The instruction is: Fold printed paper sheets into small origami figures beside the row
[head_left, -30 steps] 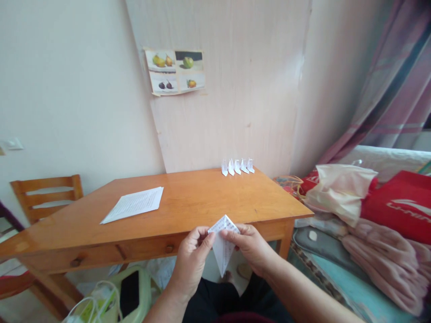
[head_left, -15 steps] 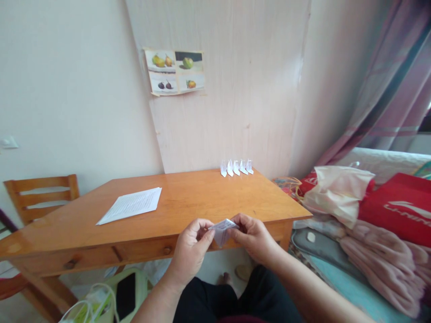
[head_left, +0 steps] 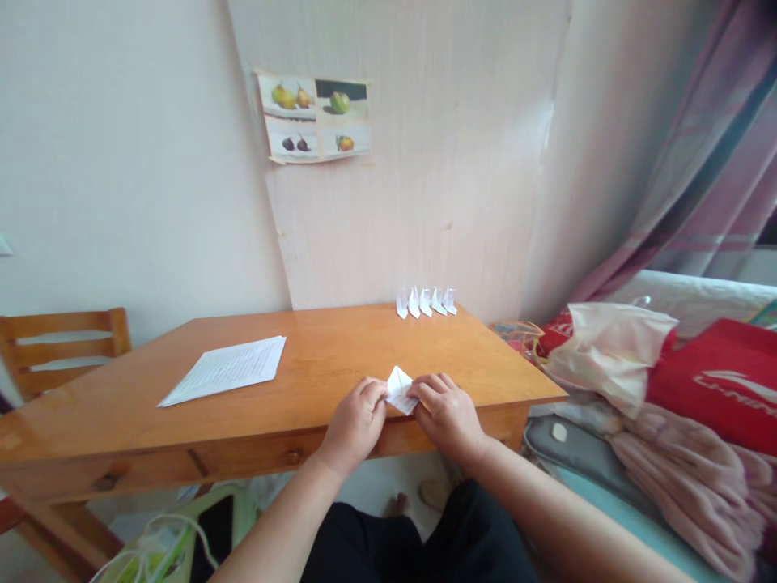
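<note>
A small folded piece of paper (head_left: pixel 399 390), white with a pointed top, is held at the front edge of the wooden table (head_left: pixel 340 348). My left hand (head_left: pixel 359 417) pinches its left corner between thumb and fingers. On the opposite side, my right hand (head_left: pixel 446 411) grips the right corner, its fingertips covering part of the sheet. Several folded paper figures (head_left: pixel 426 303) stand in a row at the far right of the tabletop. To the left lies a stack of printed sheets (head_left: pixel 227 370).
Right of the table are a red bag (head_left: pixel 740 380), a pale plastic bag (head_left: pixel 619 348) and a pink blanket (head_left: pixel 685 478). A wooden chair (head_left: pixel 66 336) stands at the left. Below the table edge sits a green container (head_left: pixel 234 506) with cables.
Both hands have moved forward and up, bringing the folded paper to the table's edge. The paper has turned from edge-on to showing its flat, pointed face.
</note>
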`<action>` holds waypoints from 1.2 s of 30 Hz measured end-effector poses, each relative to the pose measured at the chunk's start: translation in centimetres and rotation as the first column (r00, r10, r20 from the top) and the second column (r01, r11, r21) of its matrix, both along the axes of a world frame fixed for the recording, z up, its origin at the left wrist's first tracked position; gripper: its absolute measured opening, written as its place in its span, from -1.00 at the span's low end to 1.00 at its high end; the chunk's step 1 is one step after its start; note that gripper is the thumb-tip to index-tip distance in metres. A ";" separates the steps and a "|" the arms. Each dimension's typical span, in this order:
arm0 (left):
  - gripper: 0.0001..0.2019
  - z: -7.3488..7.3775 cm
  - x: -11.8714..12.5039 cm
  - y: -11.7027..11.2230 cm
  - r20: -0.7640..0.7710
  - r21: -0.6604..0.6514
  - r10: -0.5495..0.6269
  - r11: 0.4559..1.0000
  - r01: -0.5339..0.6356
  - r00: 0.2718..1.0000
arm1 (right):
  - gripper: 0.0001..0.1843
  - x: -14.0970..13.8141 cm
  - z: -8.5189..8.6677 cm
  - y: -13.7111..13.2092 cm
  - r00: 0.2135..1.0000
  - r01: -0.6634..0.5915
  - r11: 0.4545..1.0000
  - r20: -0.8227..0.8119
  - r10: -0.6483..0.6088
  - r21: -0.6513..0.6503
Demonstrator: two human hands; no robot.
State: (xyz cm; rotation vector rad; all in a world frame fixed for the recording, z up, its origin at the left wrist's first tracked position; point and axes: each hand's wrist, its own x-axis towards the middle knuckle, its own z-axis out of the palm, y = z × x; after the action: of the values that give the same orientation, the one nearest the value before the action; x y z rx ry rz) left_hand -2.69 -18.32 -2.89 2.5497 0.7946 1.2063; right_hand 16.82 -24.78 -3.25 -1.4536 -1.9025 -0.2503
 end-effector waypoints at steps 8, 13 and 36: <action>-0.80 -1.6 0.4 1.6 -0.164 -0.045 0.072 0.996 -0.080 0.984 | -0.78 0.7 -1.6 1.4 0.995 0.032 0.995 0.101 -0.022 -0.092; -0.86 -1.3 0.3 1.8 -0.203 -0.010 0.037 0.999 -0.040 0.979 | -0.83 1.1 -1.4 1.1 0.990 0.005 0.993 0.141 0.013 -0.121; -0.89 -0.6 0.4 1.4 -0.244 -0.021 0.090 0.995 -0.098 0.966 | -0.86 2.6 0.0 1.0 0.993 -0.088 0.963 0.052 0.104 -0.256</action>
State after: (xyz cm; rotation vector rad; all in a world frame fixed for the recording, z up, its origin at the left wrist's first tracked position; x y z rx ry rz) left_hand -2.27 -16.88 -3.51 2.6934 0.9893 0.9062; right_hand 19.45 -23.76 -3.25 -1.5269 -2.1130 -0.0076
